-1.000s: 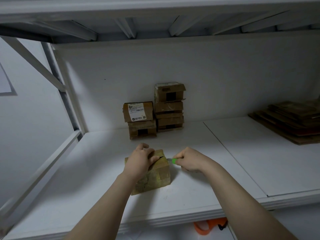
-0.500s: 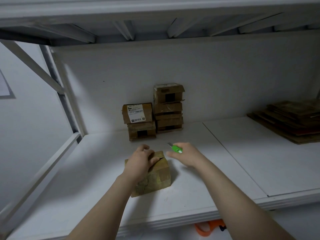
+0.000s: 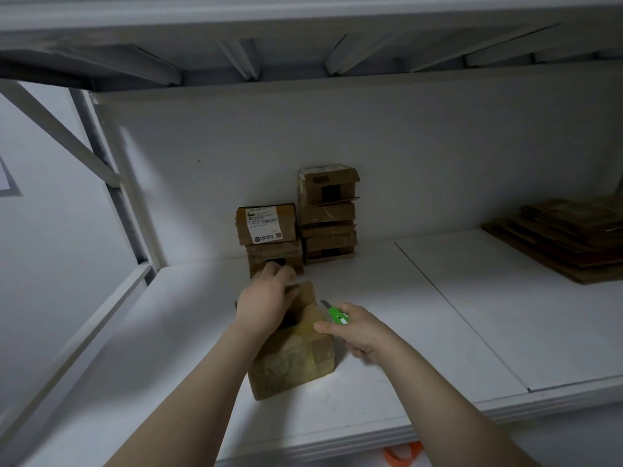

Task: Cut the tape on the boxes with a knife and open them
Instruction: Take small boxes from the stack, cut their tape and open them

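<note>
Head view is showing the box [image 3: 293,362] sitting near the front of the shelf [image 3: 438,315], its top partly open. Left hand [image 3: 266,301] is gripping a flap [image 3: 306,294] that is standing up. Right hand [image 3: 357,332] is clasping the green knife [image 3: 337,315], whose blade tip is pointing toward the back, just beside that flap, while the thumb is resting on the box's top edge.

Judging from this, the step in hand is opening the flaps. To do it well, the blade should be pointing away from the left fingers, the thumb should be pinning the box so it is not sliding, and the flap should be folding right back rather than tearing. Whether any tape is holding uncut, I cannot tell.

At the back wall the white shelf is carrying a stack [image 3: 327,214] of more boxes, with a labelled box [image 3: 266,224] topping a lower pile beside it. Flattened cardboard [image 3: 566,237] is lying well apart on the right. Overhead, a ribbed upper shelf [image 3: 303,45] is closing in the space, and something orange [image 3: 403,453] is showing below the front edge.
</note>
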